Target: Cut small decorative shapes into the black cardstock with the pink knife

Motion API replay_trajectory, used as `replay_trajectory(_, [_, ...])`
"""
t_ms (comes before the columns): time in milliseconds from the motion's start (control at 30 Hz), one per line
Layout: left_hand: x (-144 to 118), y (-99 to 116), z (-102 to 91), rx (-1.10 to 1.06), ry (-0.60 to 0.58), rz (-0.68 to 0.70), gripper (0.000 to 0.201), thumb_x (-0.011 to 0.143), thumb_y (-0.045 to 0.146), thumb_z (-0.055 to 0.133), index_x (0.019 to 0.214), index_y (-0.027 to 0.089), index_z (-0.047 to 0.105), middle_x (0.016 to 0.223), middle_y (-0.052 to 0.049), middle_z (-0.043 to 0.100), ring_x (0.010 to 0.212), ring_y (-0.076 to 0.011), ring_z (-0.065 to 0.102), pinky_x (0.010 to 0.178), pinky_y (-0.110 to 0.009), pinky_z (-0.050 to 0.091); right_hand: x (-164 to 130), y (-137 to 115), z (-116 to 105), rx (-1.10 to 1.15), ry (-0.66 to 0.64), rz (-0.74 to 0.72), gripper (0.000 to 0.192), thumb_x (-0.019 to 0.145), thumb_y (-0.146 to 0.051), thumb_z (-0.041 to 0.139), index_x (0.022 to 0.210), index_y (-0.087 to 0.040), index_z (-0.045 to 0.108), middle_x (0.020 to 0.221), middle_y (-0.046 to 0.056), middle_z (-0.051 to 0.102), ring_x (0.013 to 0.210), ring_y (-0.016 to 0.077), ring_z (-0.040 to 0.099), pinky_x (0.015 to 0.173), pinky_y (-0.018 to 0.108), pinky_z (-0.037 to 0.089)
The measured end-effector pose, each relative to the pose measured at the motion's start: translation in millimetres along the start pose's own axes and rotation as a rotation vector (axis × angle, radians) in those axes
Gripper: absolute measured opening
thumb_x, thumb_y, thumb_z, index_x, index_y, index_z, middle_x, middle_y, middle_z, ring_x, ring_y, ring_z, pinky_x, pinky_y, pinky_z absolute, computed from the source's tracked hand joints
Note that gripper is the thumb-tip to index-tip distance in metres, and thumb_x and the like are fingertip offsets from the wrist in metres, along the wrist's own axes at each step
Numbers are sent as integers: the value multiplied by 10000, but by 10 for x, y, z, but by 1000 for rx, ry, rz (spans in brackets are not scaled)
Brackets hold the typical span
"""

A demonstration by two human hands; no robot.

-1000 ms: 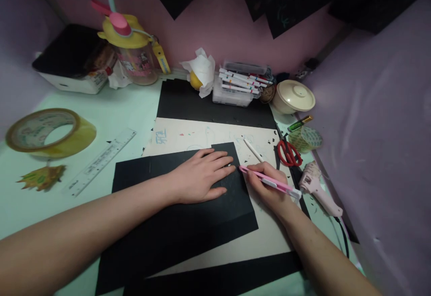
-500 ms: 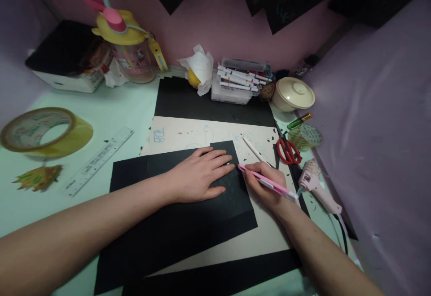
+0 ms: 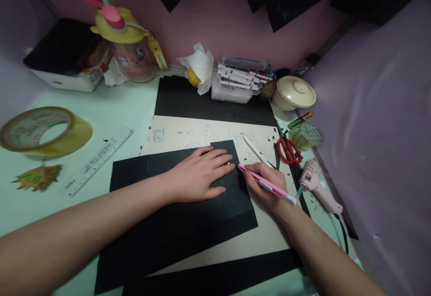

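The left hand (image 3: pixel 201 174) lies flat, fingers spread, on a black sheet of paper (image 3: pixel 175 215) near the middle of the pale green desk (image 3: pixel 111 107). The right hand (image 3: pixel 266 186) is closed around a slim pink craft knife (image 3: pixel 267 184), whose tip meets the sheet's right edge just beside the left fingertips. Under the sheet lies a cream card (image 3: pixel 202 132).

Along the desk's far edge, a clear plastic box (image 3: pixel 232 94) carries white marker pens (image 3: pixel 240 78) stacked on top. Beside it sits a cream lidded bowl (image 3: pixel 293 94); its contents are hidden. At the far left corner stands a clear bottle with a yellow lid (image 3: pixel 129 46). Red-handled scissors (image 3: pixel 288 151) and a pink glue gun (image 3: pixel 318 188) lie at the right edge.
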State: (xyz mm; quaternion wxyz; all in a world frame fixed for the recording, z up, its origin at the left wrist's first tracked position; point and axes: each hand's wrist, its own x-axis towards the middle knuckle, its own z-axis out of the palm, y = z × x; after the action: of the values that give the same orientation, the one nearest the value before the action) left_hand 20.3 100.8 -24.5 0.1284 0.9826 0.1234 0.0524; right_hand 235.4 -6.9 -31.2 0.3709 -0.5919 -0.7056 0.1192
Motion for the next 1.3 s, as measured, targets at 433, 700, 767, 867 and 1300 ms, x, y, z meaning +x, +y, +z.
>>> replay_trajectory(433, [-7,8,15,8,17,-1,532,941,479,447,1396,204,441,1484,-63,423,1385,-262,325,1128,-435,184,15,-14,33,-129,42,-177,122,862,-94,579,814,-204,559,720,38,686,604,137,654,567,233,496])
replay_trajectory(700, [-14,1,25,5,30,1,540,940,484,445,1405,210,432,1488,-60,418,1386,-259,324,1131,-430,177,14,-13,18,-141,33,-205,153,855,-84,577,769,-203,535,693,39,676,578,139,644,545,236,489])
replay_trajectory(767, [-13,-2,27,2,33,4,540,939,483,448,1403,208,435,1486,-61,421,1386,-258,326,1132,-429,176,14,-18,13,-143,32,-205,155,856,-82,572,766,-202,534,687,38,670,562,135,633,540,237,484])
replay_trajectory(867, [-10,-4,29,-1,35,7,541,936,479,454,1404,209,434,1487,-63,419,1386,-258,326,1135,-427,172,17,-23,7,-150,37,-211,153,854,-85,571,763,-202,534,679,35,664,555,135,628,533,237,478])
replay_trajectory(1300, [-16,-8,43,-3,45,11,554,926,493,462,1403,213,435,1484,-67,423,1387,-262,327,1136,-430,172,-4,38,30,-85,-2,-188,132,869,-83,586,907,-208,570,770,39,680,668,145,664,608,239,514])
